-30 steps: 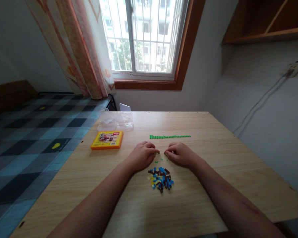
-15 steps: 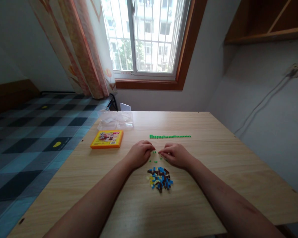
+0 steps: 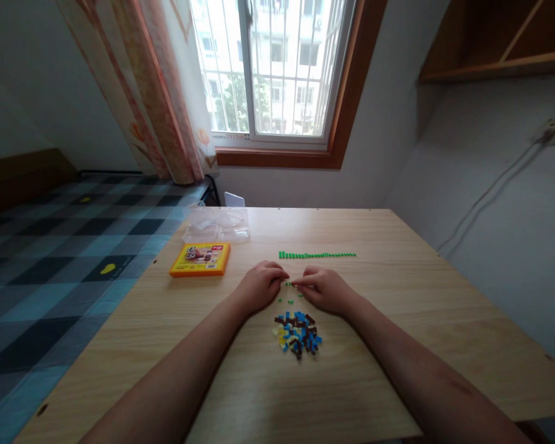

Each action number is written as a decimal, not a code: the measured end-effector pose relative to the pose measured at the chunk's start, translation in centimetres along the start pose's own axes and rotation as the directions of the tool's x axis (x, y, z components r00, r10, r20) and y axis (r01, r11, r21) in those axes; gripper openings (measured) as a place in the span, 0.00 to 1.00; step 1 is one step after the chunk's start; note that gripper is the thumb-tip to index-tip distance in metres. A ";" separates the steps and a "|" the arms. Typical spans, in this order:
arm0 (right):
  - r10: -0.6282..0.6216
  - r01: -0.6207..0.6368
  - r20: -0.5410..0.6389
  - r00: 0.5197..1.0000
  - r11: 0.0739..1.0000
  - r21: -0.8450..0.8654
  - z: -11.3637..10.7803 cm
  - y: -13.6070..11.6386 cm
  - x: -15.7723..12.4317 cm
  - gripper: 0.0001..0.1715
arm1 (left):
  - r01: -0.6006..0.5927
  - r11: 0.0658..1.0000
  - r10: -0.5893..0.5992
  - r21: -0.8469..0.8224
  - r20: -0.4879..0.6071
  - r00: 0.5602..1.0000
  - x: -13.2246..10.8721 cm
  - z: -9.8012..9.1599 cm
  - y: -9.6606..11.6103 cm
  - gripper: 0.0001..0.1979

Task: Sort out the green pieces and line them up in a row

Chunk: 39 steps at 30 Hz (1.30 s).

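Note:
My left hand rests on the table with its fingers curled and pressed together, just left of two tiny green bricks. What its fingertips hold, if anything, is hidden. From the right, my right hand reaches in with the index finger stretched and the other fingers bent. Its fingertip is at the right-hand one of those green bricks; anything pinched there is too small to make out. Several loose green bricks lie between the hands and a mixed pile of blue, brown and yellow bricks.
Beyond my hands runs a long row of green bricks on the wooden table. A yellow-orange box lies at the left, with clear plastic trays behind it. A bed adjoins the left side.
My right hand has shifted slightly left, bringing its index fingertip up to the two small green bricks. My left hand stays in place.

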State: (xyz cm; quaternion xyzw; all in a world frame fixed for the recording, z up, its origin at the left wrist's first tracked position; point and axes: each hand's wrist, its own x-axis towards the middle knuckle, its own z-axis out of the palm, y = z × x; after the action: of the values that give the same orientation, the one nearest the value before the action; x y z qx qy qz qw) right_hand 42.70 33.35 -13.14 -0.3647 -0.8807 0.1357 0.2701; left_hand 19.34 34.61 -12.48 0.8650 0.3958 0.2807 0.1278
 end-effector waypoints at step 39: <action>0.068 -0.073 0.044 0.997 0.989 0.127 -2.4 -0.8 -0.7 0.12 | 0.000 0.995 0.005 0.102 -0.049 0.999 -0.4 -0.3 0.3 0.19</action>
State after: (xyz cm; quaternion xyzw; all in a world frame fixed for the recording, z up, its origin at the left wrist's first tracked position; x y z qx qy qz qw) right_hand 44.05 32.39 -11.14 -0.3746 -0.8619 0.2089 0.2705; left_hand 19.18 34.16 -12.27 0.8636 0.4117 0.2816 0.0734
